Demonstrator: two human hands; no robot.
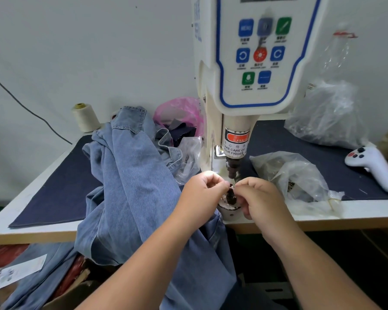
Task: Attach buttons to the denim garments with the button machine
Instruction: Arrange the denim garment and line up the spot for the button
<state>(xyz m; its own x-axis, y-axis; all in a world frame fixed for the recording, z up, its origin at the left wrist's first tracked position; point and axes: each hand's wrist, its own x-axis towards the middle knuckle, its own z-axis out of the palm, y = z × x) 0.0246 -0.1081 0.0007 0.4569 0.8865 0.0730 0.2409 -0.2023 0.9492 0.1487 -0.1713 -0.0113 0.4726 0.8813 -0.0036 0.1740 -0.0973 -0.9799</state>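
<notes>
head view: both hands, left hand (201, 186) and right hand (259, 195), pinch something small over the lower die (230, 198) at the table's front edge, loading; next, likely seat it squarely.

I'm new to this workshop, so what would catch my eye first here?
The white button machine with its blue and green control keys towers at centre. Just below its head, the left hand and right hand meet with fingers curled at the dark die. Pale denim garments spill over the table's left front edge.
</notes>
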